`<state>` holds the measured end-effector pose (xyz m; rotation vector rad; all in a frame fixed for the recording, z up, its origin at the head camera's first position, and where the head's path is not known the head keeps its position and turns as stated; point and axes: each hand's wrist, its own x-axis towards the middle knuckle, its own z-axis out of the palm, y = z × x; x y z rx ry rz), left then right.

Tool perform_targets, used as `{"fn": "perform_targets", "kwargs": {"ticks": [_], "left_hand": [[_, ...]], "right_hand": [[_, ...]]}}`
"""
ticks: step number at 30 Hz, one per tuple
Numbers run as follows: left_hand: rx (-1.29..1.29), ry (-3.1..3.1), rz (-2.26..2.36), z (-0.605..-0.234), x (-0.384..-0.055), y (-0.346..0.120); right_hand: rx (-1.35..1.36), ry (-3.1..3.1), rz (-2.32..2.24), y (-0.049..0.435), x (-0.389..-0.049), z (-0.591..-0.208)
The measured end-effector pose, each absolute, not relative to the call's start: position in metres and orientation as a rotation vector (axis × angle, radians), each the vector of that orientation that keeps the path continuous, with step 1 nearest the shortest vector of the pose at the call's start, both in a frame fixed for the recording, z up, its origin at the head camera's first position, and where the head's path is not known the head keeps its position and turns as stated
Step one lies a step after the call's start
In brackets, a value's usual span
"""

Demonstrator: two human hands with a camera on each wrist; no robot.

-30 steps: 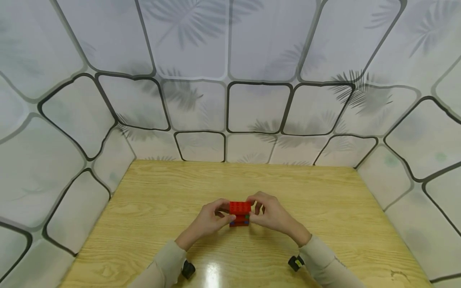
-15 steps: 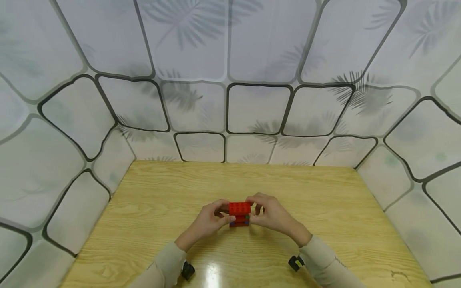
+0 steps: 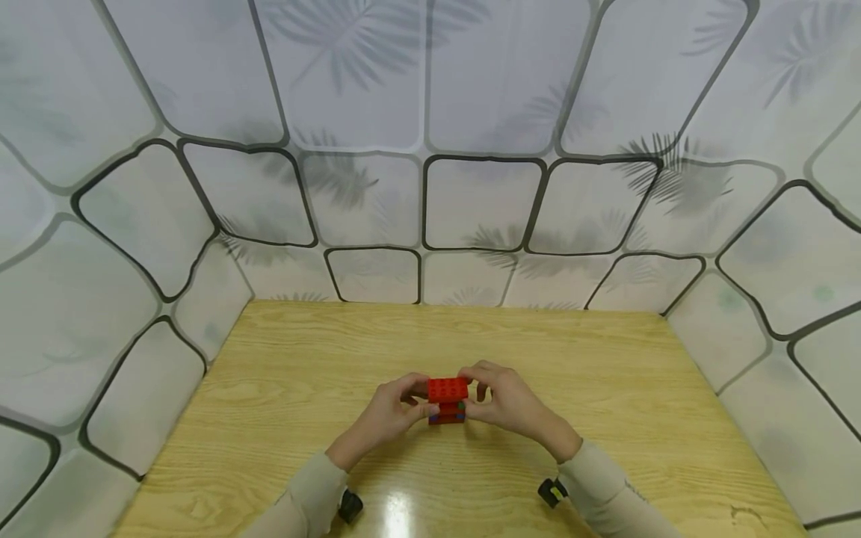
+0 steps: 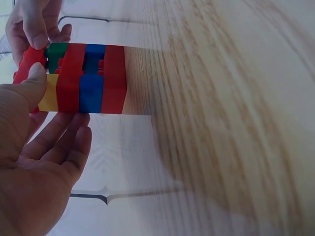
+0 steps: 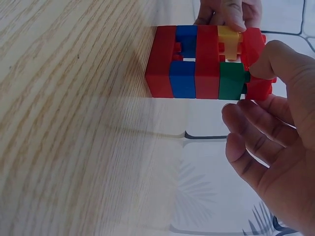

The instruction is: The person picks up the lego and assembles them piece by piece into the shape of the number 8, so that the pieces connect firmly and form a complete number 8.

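Note:
A small tower of toy building bricks stands upright on the table. Its bottom is a red brick (image 5: 161, 64), followed by two blue bricks (image 5: 182, 81), a middle red brick (image 4: 70, 78), then a yellow brick (image 4: 48, 93) and a green brick (image 5: 231, 81) side by side. The top red brick (image 3: 447, 388) sits slightly tilted, with green studs showing beneath it in the right wrist view. My left hand (image 3: 390, 409) pinches its left end, thumb in front near the yellow brick. At its right end, my right hand (image 3: 504, 400) pinches it above the green brick.
The wood-grain table (image 3: 323, 340) spreads around the tower, with a light glare near its front. Patterned curtain walls (image 3: 484, 202) enclose the back and both sides. Black wrist devices (image 3: 553, 492) hang below each sleeve.
Both hands keep their hold on the top red brick. The brick and the right fingertips have shifted very slightly left.

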<state>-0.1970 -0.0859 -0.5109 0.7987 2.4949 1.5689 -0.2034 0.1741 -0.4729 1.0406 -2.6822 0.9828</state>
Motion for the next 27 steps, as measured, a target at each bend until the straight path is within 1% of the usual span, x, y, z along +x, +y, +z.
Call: {"fn": "perform_targets", "kwargs": {"ticks": [18,27], "left_hand": [[0.867,2.538,1.529,-0.512,-0.1964,-0.0869],[0.835,2.519,1.537,-0.5098,-0.1957,-0.0871]], "right_hand": [[1.066,-2.708,0.885,0.1759,-0.2036,-0.4737],[1.079,-2.704,0.841,0.1776,-0.2036,-0.4729]]}}
